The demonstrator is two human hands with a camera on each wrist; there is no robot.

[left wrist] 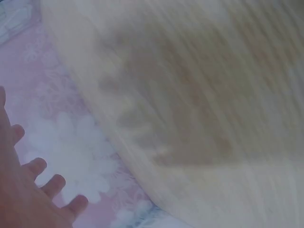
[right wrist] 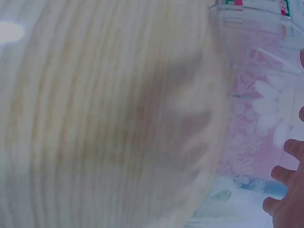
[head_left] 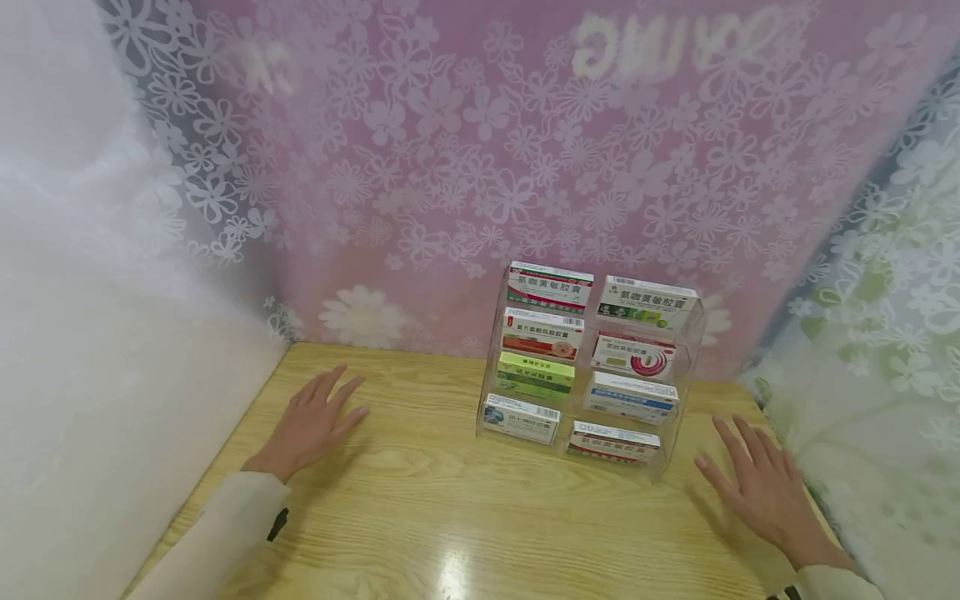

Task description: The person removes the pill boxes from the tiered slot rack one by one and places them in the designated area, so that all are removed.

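Left of the rack, my left hand is held over the table with its fingers spread and nothing in it. On the other side, my right hand has its fingers spread too, holding nothing, close to the rack's right side. Between them stands a clear plastic display rack with two columns of medicine boxes. A green box and a blue-and-white box are low in the left column. In the right column are a white box with a pink ring and a white box with a blue stripe.
The wood-grain table carries the rack toward its back right. Behind it hangs a pink flowered backdrop. A pale sheet borders the left, and a flowered curtain the right. Shadows of the hands fall on the tabletop.
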